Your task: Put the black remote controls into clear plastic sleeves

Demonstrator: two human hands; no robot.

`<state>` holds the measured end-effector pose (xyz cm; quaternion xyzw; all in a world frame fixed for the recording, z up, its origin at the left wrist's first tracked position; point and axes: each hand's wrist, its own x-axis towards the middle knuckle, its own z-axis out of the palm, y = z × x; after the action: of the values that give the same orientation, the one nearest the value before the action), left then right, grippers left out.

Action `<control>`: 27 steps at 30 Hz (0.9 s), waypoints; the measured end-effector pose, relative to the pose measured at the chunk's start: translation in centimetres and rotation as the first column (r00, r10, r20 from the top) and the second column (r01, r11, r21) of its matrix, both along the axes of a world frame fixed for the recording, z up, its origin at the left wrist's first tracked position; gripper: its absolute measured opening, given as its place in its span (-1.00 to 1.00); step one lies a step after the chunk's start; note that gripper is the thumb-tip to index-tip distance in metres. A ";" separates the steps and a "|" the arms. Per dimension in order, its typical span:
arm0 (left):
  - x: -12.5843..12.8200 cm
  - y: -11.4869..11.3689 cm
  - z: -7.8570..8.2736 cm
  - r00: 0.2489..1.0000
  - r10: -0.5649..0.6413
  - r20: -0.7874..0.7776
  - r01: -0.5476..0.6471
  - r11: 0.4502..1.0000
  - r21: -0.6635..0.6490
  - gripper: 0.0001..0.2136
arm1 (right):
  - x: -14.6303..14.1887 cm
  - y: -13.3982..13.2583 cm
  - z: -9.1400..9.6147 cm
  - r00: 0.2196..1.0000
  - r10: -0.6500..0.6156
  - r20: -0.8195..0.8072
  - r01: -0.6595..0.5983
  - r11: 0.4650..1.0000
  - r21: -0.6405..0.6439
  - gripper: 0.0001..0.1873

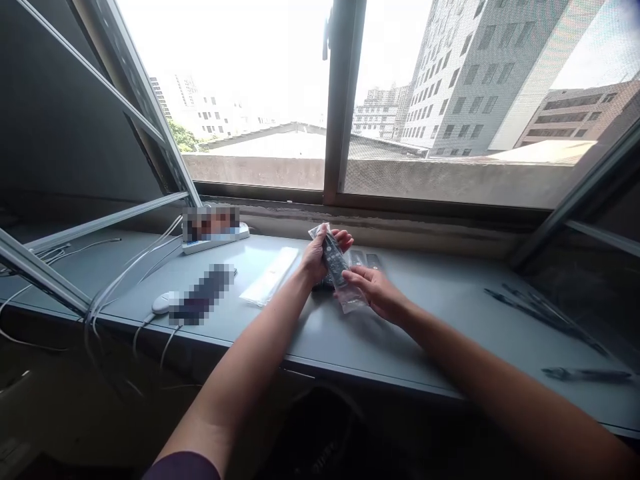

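Between my two hands, above the table, is a dark remote control (334, 259) inside a clear plastic bag (353, 300). My left hand (316, 257) is closed around its upper end, thumb on top. My right hand (373, 287) pinches the bag near the remote's lower end, where the loose plastic hangs past it. More dark remotes (374, 261) lie on the table just behind my right hand, partly hidden by it. Another dark item below the held remote is mostly covered by my hands. A stack of clear plastic bags (270, 277) lies left of my hands.
Left on the grey table (425, 353) are a white power strip (217, 239), a blurred-out dark object (203, 297), a white round charger (164, 303) and loose cables (103, 293). Several dark pens (545, 310) lie at the right. Metal frame bars slant at both sides; a window stands behind.
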<state>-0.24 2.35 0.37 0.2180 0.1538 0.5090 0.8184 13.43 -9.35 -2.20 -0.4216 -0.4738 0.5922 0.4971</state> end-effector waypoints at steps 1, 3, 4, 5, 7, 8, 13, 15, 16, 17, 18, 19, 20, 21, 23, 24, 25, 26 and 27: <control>0.0 0.0 -0.1 1.000 -0.007 -0.004 0.007 1.000 0.005 -0.69 | 0.0 -0.1 -0.1 0.999 0.050 -0.006 -0.050 0.998 -0.031 -0.52; 0.0 0.0 -0.2 1.000 -0.003 0.001 0.003 1.000 0.009 -0.69 | -0.1 -0.2 -0.2 0.994 0.108 0.002 -0.108 0.991 -0.077 -0.52; 0.0 0.0 -0.2 1.000 -0.001 0.007 0.001 1.000 0.014 -0.69 | -0.1 -0.3 -0.2 0.992 0.122 0.015 -0.120 0.989 -0.090 -0.52; 0.0 -0.1 -0.2 1.000 -0.003 0.011 0.003 1.000 0.019 -0.69 | -0.1 -0.3 -0.3 0.990 0.135 0.029 -0.132 0.986 -0.099 -0.51; 0.0 -0.2 -0.1 1.000 -0.014 0.008 0.014 1.000 0.024 -0.68 | -0.1 -0.4 -0.3 0.983 0.178 0.053 -0.172 0.979 -0.107 -0.48; 0.0 -0.3 0.0 1.000 -0.024 0.001 0.024 0.999 0.025 -0.68 | -0.1 -0.5 -0.2 0.976 0.207 0.064 -0.199 0.974 -0.110 -0.46; 0.1 -0.8 0.3 0.997 -0.053 -0.049 0.055 0.997 0.045 -0.73 | -0.4 -1.0 0.2 0.947 0.283 0.152 -0.280 0.959 -0.039 -0.43; 0.1 -1.1 0.3 0.994 -0.074 -0.080 0.078 0.995 0.057 -0.77 | -0.4 -1.1 0.2 0.939 0.257 0.228 -0.279 0.958 0.069 -0.45; 0.1 -1.2 0.3 0.991 -0.090 -0.100 0.096 0.993 0.062 -0.79 | -0.4 -1.1 0.1 0.931 0.224 0.286 -0.273 0.951 0.143 -0.46; 0.0 -1.3 0.3 0.986 -0.113 -0.123 0.121 0.991 0.063 -0.80 | -0.3 -1.1 0.0 0.916 0.173 0.362 -0.267 0.936 0.229 -0.49; 0.0 -1.4 0.2 0.979 -0.142 -0.148 0.153 0.986 0.064 -0.80 | -0.2 -1.1 -0.1 0.889 0.100 0.446 -0.267 0.906 0.328 -0.53; -0.1 -1.6 0.2 0.969 -0.179 -0.173 0.192 0.979 0.065 -0.79 | 0.0 -1.0 -0.3 0.850 0.009 0.527 -0.275 0.860 0.430 -0.57; -0.2 -1.7 0.1 0.955 -0.220 -0.198 0.238 0.969 0.068 -0.78 | 0.2 -0.9 -0.5 0.800 -0.094 0.593 -0.296 0.797 0.526 -0.61; -0.3 -1.8 0.1 0.938 -0.266 -0.221 0.288 0.955 0.074 -0.77 | 0.4 -0.7 -0.7 0.748 -0.195 0.635 -0.327 0.723 0.608 -0.65; -0.6 -2.0 0.0 0.900 -0.354 -0.255 0.388 0.916 0.099 -0.76 | 0.9 -0.4 -1.0 0.662 -0.354 0.661 -0.389 0.592 0.706 -0.69; -0.7 -2.0 -0.1 0.883 -0.389 -0.263 0.430 0.895 0.121 -0.75 | 1.1 -0.3 -1.0 0.626 -0.417 0.659 -0.414 0.538 0.734 -0.70; -0.8 -2.0 -0.1 0.868 -0.419 -0.267 0.466 0.873 0.145 -0.75 | 1.2 -0.2 -1.0 0.593 -0.474 0.651 -0.438 0.489 0.754 -0.70; -0.8 -2.0 -0.1 0.855 -0.443 -0.270 0.495 0.852 0.168 -0.75 | 1.4 -0.1 -0.9 0.562 -0.523 0.640 -0.462 0.443 0.768 -0.71; -0.9 -2.0 -0.2 0.841 -0.466 -0.274 0.522 0.832 0.186 -0.75 | 1.6 0.0 -0.7 0.535 -0.568 0.626 -0.484 0.402 0.778 -0.71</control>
<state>-1.16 0.40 0.20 0.4073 0.1139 0.2673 0.8658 14.99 -9.36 -2.85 -0.3171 -0.8742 -0.0713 0.3608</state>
